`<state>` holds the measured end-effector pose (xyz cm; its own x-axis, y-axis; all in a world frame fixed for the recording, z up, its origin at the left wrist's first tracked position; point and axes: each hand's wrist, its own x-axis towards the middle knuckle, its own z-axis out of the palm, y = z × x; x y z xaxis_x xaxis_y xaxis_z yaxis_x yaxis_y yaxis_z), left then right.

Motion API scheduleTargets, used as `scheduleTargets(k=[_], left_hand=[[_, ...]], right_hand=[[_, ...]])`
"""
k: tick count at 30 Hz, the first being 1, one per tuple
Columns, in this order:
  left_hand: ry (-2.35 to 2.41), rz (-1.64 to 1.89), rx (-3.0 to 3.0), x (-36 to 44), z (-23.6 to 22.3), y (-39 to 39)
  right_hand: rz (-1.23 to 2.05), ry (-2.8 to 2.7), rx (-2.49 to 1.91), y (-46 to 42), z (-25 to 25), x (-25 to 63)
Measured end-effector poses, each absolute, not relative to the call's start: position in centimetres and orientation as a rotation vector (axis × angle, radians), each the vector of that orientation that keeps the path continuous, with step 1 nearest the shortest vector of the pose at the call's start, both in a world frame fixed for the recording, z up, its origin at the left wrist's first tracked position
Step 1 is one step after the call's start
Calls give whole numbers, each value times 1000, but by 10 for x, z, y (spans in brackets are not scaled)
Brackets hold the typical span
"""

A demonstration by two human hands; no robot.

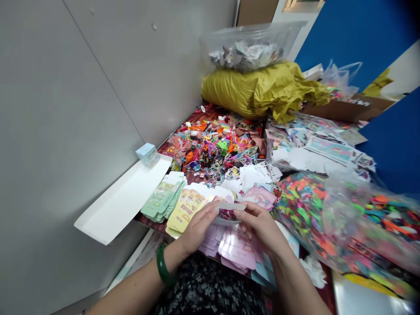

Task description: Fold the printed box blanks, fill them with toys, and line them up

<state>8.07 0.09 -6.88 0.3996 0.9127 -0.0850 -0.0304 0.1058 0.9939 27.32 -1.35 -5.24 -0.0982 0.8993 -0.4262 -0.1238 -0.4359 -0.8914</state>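
Between my two hands is a small light-coloured paper box [231,206], its mouth open towards me and a flap up at the top. My left hand [201,226] closes on its left side, with a green bangle on the wrist. My right hand [260,224] pinches its right edge with thumb and fingers. Dark red shows through the opening; I cannot tell what it is. Flat pink cartons [238,247] lie beneath my hands. Stacks of yellow cartons [187,205] and green cartons [163,197] are at the left, and blue cartons [265,270] are by my right wrist.
A pile of colourful small trinkets [216,146] covers the table's back. One folded blue box [147,154] stands in a long white tray [121,201] along the wall. Bags of bright pieces [305,210] crowd the right. Behind are a yellow sack [249,89] and a clear bin [252,46].
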Motion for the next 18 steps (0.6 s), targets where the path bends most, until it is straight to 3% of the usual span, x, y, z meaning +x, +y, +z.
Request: scheduleTargets(k=[8,14,18], left_hand=[[938,829,1202,86,-49,9],[926,1034,1590,76,-57,13],[892,1046,1827,70,-63,11]], right_hand=[[1477,-1046,-1416,-10,-51,265],[825,-1558,-1171,-21,-60,273],[582,-1794,-1122,-26,-67,279]])
